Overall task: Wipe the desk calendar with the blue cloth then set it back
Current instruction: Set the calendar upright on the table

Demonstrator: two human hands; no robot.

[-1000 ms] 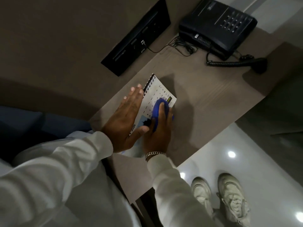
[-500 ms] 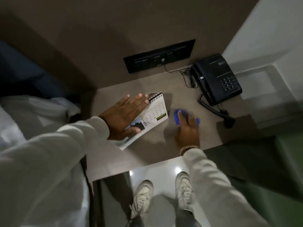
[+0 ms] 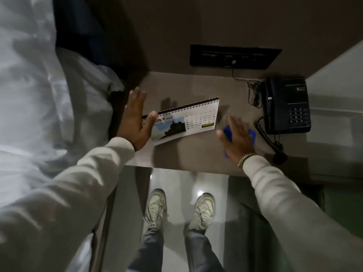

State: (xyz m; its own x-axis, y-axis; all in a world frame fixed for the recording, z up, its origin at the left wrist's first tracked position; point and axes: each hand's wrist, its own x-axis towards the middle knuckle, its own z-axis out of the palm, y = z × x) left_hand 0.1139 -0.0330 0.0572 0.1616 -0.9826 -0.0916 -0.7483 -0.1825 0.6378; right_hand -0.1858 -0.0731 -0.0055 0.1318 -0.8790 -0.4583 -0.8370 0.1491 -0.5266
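Fingers of the left hand (image 3: 135, 122) are extended and slightly spread, palm flat; the thumb lies on the front face of the calendar (image 3: 185, 120) at its left end, with the remaining fingers behind that end. Whether they press the back of the calendar cannot be determined. Fingers of the right hand (image 3: 236, 137) are extended and nearly together, laid flat on the blue cloth (image 3: 253, 135), pressing it to the desk (image 3: 196, 154); they are not curled around it.

The calendar sits on the desk, spiral binding uppermost, printed face toward the camera, tilted so that its right end is higher in frame. A photograph occupies the left half of the page and a date grid the right half. The cloth lies just beside the calendar at its 3 o'clock, apart from it.

At 3 o'clock from the cloth stands a black telephone (image 3: 286, 105), its coiled cord (image 3: 269, 140) running down toward 5 o'clock. At 12 o'clock from the calendar, a black socket panel (image 3: 235, 57) is set in the wall, with a cable plugged in. White bedding (image 3: 39, 85) lies at 9 o'clock. Two pale shoes (image 3: 202, 211) stand on the glossy floor at 6 o'clock.
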